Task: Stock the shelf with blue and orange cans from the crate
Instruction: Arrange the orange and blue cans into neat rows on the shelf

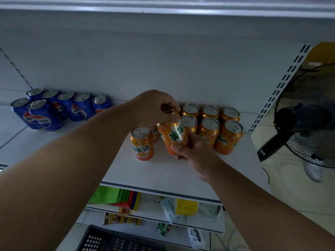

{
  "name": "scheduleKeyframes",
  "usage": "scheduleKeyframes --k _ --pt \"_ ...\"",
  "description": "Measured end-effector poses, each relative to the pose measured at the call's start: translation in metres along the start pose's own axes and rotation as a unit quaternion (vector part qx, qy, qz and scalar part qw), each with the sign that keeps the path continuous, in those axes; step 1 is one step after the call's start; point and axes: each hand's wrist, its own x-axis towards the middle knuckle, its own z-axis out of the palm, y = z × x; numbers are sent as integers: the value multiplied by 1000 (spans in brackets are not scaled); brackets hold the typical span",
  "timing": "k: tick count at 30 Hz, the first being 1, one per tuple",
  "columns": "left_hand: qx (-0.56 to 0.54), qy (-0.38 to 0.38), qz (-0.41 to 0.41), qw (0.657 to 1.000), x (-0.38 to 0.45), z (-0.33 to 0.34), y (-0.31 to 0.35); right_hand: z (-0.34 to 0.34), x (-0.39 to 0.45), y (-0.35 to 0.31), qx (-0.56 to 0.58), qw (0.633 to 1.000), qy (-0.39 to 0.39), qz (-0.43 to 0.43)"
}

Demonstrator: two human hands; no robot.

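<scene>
Now tilted orange can (173, 136) above shelf (163, 171), gripped at top by left hand (155, 107), at base by right hand (195, 156); orange cans (210, 124) just behind, blue cans (59, 107) far left.

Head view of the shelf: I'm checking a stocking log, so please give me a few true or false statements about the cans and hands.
1. Both hands hold one tilted orange can. True: the left hand grips its top, the right hand its base.
2. The blue cans stand right of the orange cans. False: they stand at the left.
3. The orange cans on the shelf stand upright. True.
4. The black crate sits on the can shelf. False: it is below, at the bottom edge.
</scene>
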Motion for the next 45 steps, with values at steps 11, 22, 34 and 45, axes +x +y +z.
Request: scheduleKeyframes --k 11,22,34,45 --pt "19 -24 4 1000 6 6 -7 7 -4 -4 -160 980 107 -55" --pt "51 -58 10 997 15 6 -22 24 -2 7 -248 951 164 -80" --pt "217 -36 23 975 34 27 -17 30 -15 40 -413 903 80 -89" --pt "224 0 39 974 45 44 -46 33 13 42 -477 875 47 -70"
